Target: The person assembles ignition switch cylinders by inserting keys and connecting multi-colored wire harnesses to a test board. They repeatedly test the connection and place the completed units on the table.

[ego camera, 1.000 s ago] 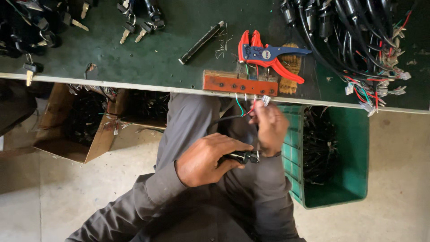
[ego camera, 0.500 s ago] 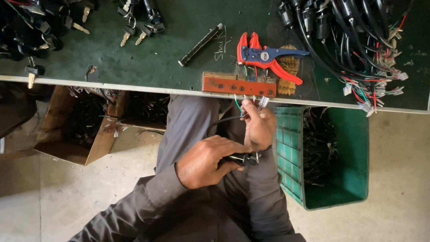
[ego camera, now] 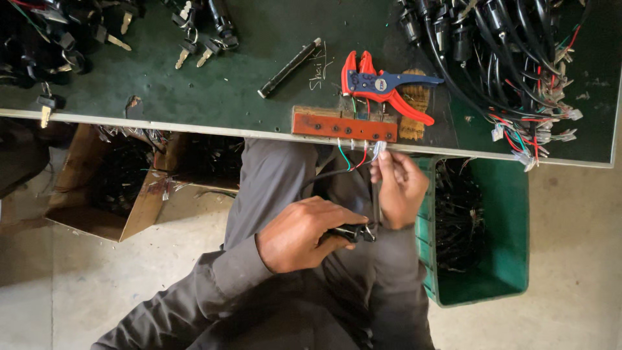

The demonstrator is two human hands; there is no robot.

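My left hand grips a small black switch part over my lap. A black cable runs from it up to my right hand, which pinches a small white connector at the cable's end, just below the bench edge. Directly above sits a red-brown wooden block fixed at the edge of the green bench, with red, green and white wires hanging from it. The connector is close to these wires; whether it touches them is unclear.
Red and blue wire strippers and a black pen lie on the bench. Black cable harnesses pile at the right, key switches at the left. A green crate of cables stands right, a cardboard box left.
My right hand has lifted the connector slightly toward the wires under the wooden block. My left hand has stayed on the black part.
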